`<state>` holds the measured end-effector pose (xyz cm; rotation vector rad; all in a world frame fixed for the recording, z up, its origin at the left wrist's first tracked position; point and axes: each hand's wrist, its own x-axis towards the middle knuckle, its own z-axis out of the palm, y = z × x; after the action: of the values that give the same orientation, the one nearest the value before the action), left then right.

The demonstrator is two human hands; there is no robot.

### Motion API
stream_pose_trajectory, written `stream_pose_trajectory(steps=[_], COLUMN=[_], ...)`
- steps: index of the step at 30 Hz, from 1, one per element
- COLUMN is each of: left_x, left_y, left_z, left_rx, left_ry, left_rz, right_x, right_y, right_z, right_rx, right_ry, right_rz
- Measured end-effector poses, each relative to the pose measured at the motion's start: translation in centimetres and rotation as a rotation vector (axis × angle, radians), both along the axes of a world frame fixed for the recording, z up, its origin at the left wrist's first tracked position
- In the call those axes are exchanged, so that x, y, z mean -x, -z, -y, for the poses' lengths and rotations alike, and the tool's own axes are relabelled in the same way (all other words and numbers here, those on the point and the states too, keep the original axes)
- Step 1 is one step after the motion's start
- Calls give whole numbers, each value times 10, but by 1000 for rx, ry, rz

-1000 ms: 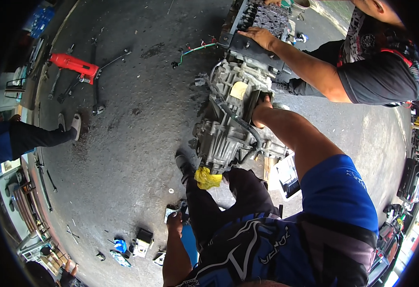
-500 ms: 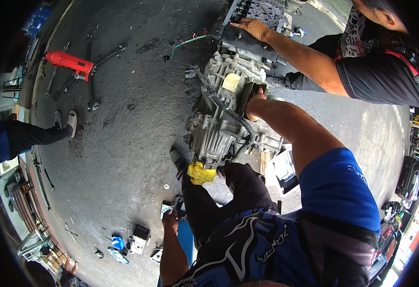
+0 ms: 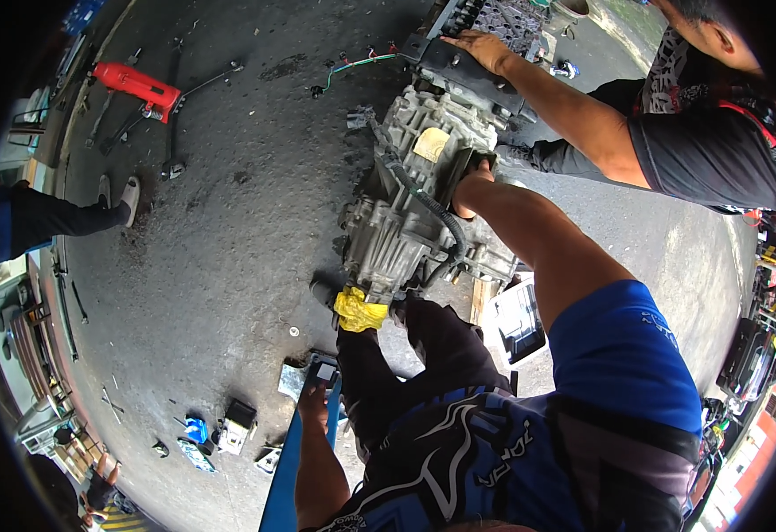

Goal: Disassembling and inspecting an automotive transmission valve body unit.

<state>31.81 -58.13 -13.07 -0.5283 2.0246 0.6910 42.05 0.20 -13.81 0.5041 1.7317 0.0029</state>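
- My right hand (image 3: 471, 190) is at the side of the gearbox (image 3: 388, 244), with the fingers reaching into a dark recess there; their tips are hidden, so I cannot tell whether they are pinching anything or spread.
- The gearbox, a large grey metal casing, lies in front of me over the floor (image 3: 228, 266), just beyond my knees, its far end against the engine (image 3: 500, 27).
- A black hose (image 3: 442, 215) curves along the top of the gearbox, and a pale yellow label (image 3: 431, 144) sits near its far end.
- A crumpled yellow cloth (image 3: 360, 309) touches the end of the gearbox nearest me.
- My left hand (image 3: 313, 406) is low beside my leg, at a long blue bar (image 3: 283, 483); I cannot tell whether its fingers are closed around the bar or only resting there.
- A co-worker's hand (image 3: 478, 49) lies on the black plate (image 3: 454, 64) at the near end of the engine.
- To the right of the gearbox are a wooden block (image 3: 483, 300) and a flat white-rimmed case (image 3: 517, 323).
- Well apart, on the left, a red jack (image 3: 137, 83) lies on the floor.
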Motion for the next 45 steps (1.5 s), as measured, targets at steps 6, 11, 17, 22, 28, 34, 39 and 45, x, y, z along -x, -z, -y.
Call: stream_pose_trajectory(steps=[6,11,17,22,28,34,39,45], left_x=[18,58,62,-51,-142,-109,-120,-110], left_y=[-17,-19,-26,-104,-117,-39,-24,-24], left_z=[-6,-42,-97,-278,-474,-559,-584,-579], left_rx=[51,6,-452,-842,-629,-298,-351,-418], left_ry=[94,335,656,828,1029,685,524,514], left_rz=[99,58,-216,-107,-386,33,161,337], right_x=[3,-7,-37,-132,-241,-331,-382,-391], right_y=[4,-21,-80,-90,-101,-91,-69,-59], right_z=[1,-1,-10,-1,56,113,141,145], right_rx=[-2,-53,31,-138,-79,-66,-25,32], right_ry=[114,41,167,577,1100,1191,1363,1369], right_rz=[20,-63,-490,-1289,-1316,-1166,-995,-767])
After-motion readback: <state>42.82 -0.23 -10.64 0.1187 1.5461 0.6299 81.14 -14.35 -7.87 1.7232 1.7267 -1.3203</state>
